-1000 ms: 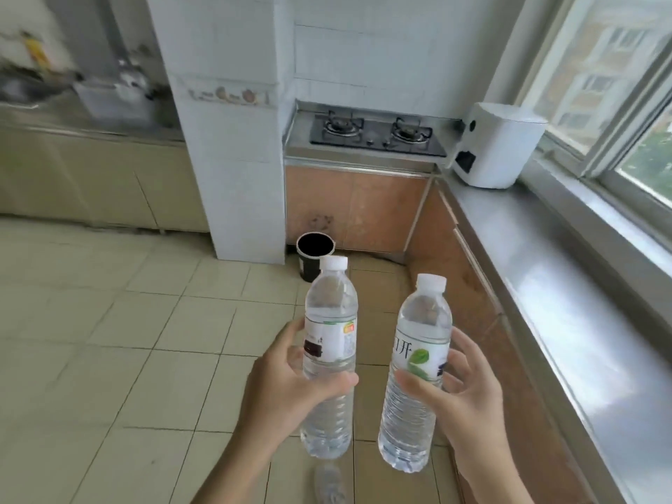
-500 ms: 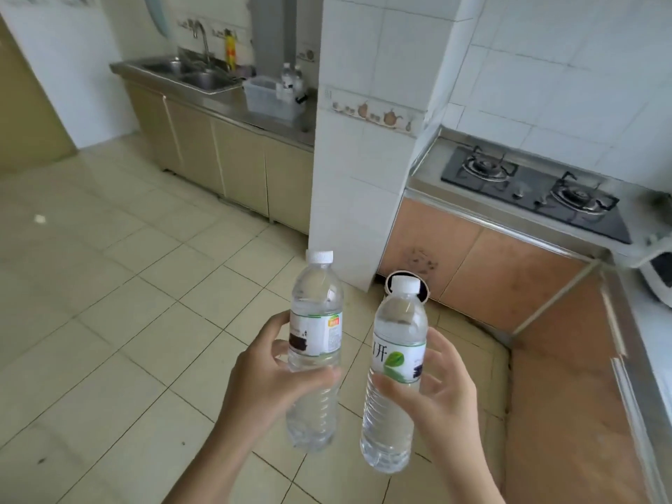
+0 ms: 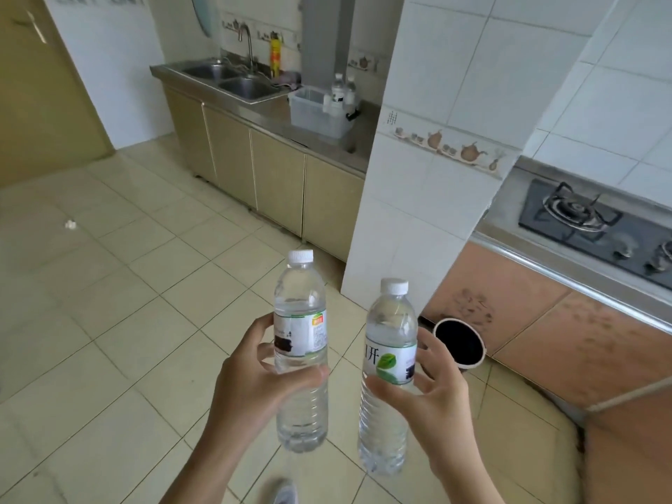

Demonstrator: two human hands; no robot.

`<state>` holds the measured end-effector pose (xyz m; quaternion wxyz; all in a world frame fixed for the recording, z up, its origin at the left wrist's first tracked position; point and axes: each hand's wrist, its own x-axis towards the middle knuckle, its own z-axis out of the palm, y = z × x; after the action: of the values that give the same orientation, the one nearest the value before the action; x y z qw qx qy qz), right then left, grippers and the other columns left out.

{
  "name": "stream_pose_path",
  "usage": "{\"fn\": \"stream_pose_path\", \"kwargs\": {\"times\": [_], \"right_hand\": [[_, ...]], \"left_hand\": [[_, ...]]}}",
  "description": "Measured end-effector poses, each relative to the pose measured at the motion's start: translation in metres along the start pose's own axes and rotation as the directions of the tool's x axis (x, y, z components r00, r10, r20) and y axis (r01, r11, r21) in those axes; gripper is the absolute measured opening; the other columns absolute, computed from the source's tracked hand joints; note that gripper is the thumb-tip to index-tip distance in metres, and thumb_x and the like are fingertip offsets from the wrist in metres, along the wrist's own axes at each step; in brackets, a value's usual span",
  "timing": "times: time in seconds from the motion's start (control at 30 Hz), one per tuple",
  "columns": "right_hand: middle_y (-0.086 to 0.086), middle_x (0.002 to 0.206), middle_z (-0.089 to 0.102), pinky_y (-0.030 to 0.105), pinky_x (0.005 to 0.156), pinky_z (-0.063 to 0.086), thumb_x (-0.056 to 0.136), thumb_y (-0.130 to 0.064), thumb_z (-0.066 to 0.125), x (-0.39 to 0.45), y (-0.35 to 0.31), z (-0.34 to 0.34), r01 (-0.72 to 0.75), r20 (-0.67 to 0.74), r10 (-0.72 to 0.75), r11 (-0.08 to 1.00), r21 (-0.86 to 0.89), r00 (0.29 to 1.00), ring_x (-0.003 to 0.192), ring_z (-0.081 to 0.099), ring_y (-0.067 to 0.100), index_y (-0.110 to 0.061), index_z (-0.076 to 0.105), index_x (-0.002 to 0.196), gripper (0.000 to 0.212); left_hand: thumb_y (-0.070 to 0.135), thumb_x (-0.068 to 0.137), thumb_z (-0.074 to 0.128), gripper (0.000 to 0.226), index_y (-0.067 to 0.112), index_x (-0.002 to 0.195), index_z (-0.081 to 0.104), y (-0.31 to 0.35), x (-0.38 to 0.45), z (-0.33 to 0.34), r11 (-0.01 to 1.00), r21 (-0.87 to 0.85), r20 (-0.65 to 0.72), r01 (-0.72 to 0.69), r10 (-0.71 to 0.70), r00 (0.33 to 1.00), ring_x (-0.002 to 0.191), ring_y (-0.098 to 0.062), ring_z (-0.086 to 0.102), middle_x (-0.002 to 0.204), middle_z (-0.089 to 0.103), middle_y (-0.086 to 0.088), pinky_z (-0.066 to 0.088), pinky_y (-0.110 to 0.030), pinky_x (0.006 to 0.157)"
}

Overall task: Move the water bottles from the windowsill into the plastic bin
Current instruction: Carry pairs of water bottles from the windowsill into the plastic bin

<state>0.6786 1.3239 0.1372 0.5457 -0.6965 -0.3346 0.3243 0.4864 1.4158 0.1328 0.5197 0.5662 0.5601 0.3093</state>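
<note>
Up front, the left hand [image 3: 251, 380] is wrapped around a clear plastic water bottle with a white cap and orange-cornered label [image 3: 301, 352], upright; the right hand [image 3: 432, 391] pinches a second clear white-capped bottle with a green leaf label [image 3: 388, 376], tilted slightly — its printed characters partly hidden. Farther off, on the steel counter [image 3: 320, 140] beside the sink [image 3: 232, 80], sits the translucent plastic bin [image 3: 312, 110], with small bottles [image 3: 342, 89] behind it, hard to make out.

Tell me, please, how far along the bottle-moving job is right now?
Done: two bottles already stand in the plastic bin beside the sink. In hand: the left hand grips one bottle and the right hand another. Left: carrying both to the bin. The windowsill is out of view.
</note>
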Motion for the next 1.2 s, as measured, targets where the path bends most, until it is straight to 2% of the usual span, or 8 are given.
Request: {"fn": "stream_pose_path", "kwargs": {"times": [0.17,0.3,0.43,0.67,0.77,1.0,1.13,1.2], "right_hand": [[-0.006,0.104,0.070,0.028,0.083,0.052,0.051,-0.011,0.092,0.078,-0.022,0.042,0.008,-0.033,-0.008,1.000,-0.010,0.999,0.091,0.068,0.005,-0.038,0.055,0.119,0.082],[-0.006,0.103,0.070,0.042,0.089,0.054,0.051,-0.010,0.092,0.143,-0.039,0.070,0.011,-0.039,-0.012,1.000,-0.021,0.999,0.092,0.069,0.009,-0.045,0.054,0.112,0.080],[-0.009,0.100,0.070,0.045,0.088,0.054,0.051,-0.010,0.092,0.215,-0.050,0.096,0.022,-0.029,-0.023,0.999,-0.026,0.999,0.090,0.070,0.011,-0.054,0.054,0.102,0.078],[-0.009,0.100,0.069,0.042,0.084,0.056,0.052,-0.007,0.090,0.361,-0.061,0.146,0.028,0.052,-0.029,0.999,0.017,0.998,0.084,0.070,0.008,-0.048,0.053,0.106,0.077],[-0.007,0.097,0.070,0.041,0.082,0.057,0.053,-0.005,0.089,0.422,-0.074,0.165,0.037,0.091,-0.038,0.999,0.016,0.995,0.082,0.070,0.008,-0.048,0.055,0.102,0.073],[-0.020,0.089,0.071,0.040,0.077,0.057,0.055,0.000,0.088,0.547,-0.108,0.206,0.100,0.138,-0.101,0.995,0.008,0.985,0.079,0.071,0.008,-0.043,0.054,0.105,0.074],[-0.008,0.094,0.073,0.047,0.081,0.057,0.051,-0.005,0.090,0.617,-0.116,0.231,0.115,0.102,-0.114,0.993,-0.004,0.988,0.085,0.071,0.014,-0.032,0.058,0.117,0.078],[-0.006,0.097,0.073,0.049,0.082,0.056,0.050,-0.008,0.091,0.654,-0.117,0.246,0.122,0.079,-0.121,0.992,-0.009,0.989,0.090,0.070,0.017,-0.032,0.058,0.117,0.078]], "left_hand": [[0.054,0.038,0.087,0.083,0.052,0.115,0.055,0.024,0.092,-0.021,1.000,0.017,0.012,-0.011,0.011,1.000,0.080,-0.013,0.074,0.094,0.077,0.009,0.059,-0.049,0.082],[0.056,0.037,0.087,0.082,0.055,0.112,0.054,0.041,0.158,-0.028,1.000,0.009,0.012,-0.013,0.013,1.000,0.081,-0.013,0.074,0.096,0.077,0.010,0.058,-0.049,0.082],[0.054,0.038,0.086,0.079,0.058,0.109,0.053,0.056,0.227,-0.031,1.000,0.006,-0.006,-0.017,0.017,1.000,0.077,-0.010,0.073,0.093,0.077,0.013,0.058,-0.045,0.082],[0.053,0.037,0.085,0.077,0.062,0.106,0.052,0.088,0.359,-0.026,1.000,0.008,-0.084,-0.018,0.018,0.996,0.074,-0.008,0.073,0.090,0.075,0.020,0.058,-0.043,0.080],[0.055,0.037,0.086,0.081,0.058,0.111,0.053,0.106,0.416,-0.026,1.000,0.022,-0.111,-0.008,0.010,0.994,0.077,-0.010,0.072,0.092,0.076,0.015,0.058,-0.045,0.082],[0.054,0.036,0.088,0.085,0.056,0.114,0.054,0.146,0.540,-0.029,1.000,0.017,-0.134,-0.012,0.014,0.991,0.075,-0.008,0.073,0.094,0.076,0.016,0.059,-0.045,0.082],[0.053,0.037,0.087,0.084,0.057,0.113,0.053,0.160,0.614,-0.033,0.999,0.009,-0.122,-0.040,0.041,0.992,0.074,-0.008,0.073,0.093,0.076,0.016,0.059,-0.045,0.081],[0.053,0.037,0.087,0.083,0.059,0.112,0.053,0.166,0.655,-0.036,0.999,-0.001,-0.104,-0.050,0.049,0.993,0.074,-0.008,0.073,0.093,0.076,0.018,0.059,-0.045,0.081]]}}
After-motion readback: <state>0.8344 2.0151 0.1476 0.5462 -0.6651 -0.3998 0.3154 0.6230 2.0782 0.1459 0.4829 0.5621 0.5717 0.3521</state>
